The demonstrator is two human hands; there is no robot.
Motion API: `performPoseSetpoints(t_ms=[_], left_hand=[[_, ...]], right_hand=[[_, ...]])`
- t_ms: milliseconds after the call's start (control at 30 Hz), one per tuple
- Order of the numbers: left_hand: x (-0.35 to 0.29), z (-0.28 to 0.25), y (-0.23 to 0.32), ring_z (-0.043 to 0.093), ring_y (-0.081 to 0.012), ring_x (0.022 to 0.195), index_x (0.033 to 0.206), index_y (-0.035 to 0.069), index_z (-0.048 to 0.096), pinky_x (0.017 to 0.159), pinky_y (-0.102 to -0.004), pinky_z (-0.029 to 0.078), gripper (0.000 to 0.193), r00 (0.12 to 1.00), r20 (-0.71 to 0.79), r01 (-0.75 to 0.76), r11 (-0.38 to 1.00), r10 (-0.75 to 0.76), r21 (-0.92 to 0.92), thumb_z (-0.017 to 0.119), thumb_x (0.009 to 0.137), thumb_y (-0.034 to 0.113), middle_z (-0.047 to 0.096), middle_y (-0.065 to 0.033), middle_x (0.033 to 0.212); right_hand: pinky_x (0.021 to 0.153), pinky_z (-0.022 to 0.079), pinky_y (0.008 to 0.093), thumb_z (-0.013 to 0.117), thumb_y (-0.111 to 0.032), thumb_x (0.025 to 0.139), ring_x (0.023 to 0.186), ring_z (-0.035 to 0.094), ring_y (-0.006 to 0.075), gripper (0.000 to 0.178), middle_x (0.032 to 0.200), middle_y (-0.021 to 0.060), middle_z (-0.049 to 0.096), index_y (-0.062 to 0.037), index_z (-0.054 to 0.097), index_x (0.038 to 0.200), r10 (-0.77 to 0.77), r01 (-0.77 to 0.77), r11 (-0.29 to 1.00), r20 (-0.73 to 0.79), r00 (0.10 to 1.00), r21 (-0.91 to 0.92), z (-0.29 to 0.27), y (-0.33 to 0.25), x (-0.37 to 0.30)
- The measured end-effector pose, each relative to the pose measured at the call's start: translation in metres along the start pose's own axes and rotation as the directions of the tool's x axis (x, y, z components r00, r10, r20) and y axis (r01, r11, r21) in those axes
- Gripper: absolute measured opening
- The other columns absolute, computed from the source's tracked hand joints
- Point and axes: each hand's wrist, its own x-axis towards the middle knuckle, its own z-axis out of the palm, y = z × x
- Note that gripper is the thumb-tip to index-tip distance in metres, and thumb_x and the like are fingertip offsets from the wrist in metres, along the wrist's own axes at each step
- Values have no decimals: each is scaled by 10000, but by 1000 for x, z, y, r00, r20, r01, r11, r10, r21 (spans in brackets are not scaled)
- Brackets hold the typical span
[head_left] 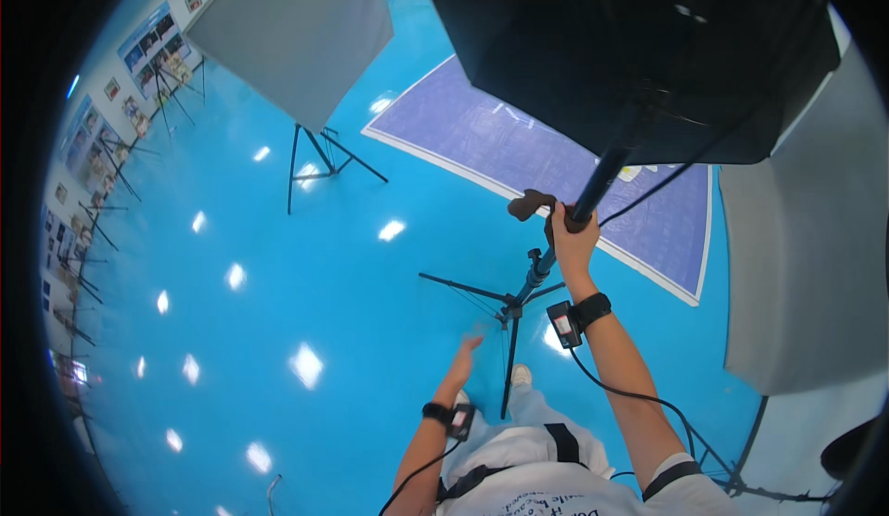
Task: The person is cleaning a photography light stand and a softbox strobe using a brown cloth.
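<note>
My right hand (576,243) is wrapped round the upper pole of a black light stand (600,183). A dark brown strip (530,204), apparently cloth, goes round the pole at that grip, and one end sticks out to the left. Above, the pole leads to a large black softbox (639,44); its joint there is dark and hard to make out. My left hand (466,357) is lower, just left of the stand's leg and apart from it. Its fingers are smeared by motion. The stand's tripod legs (512,349) are spread on the floor before my feet.
A grey-white softbox (306,44) on a tripod (324,160) stands at the far left. Beyond my stand lies a purple mat with a white border (556,146). A grey curved panel (806,285) stands at right. Several tripods line the left wall. A black cable (671,178) hangs near the pole.
</note>
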Motion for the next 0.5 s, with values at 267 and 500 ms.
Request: performPoseSetpoints(t_ms=[267,500], left_hand=[[-202,-166,-221,619,-261,890,1298,103,432,734,-391,464,738,696,-587,177,890,-414,-419,215,885,675,623,-132,1102],[-333,-200,-260,631,-311,828,1305,62,396,638,-410,484,776,412,-629,304,750,-660,-588,241,872,687,603,-182,1061]], right_hand=[[828,365,445,721,-279,757,842,544,289,353,787,105,612,-4,555,904,176,-186,937,-59,983,-295,-7,131,-68],[776,342,480,727,-280,750,882,465,370,409,920,157,526,13,504,928,-110,-18,833,-197,974,-553,-1,155,-80]])
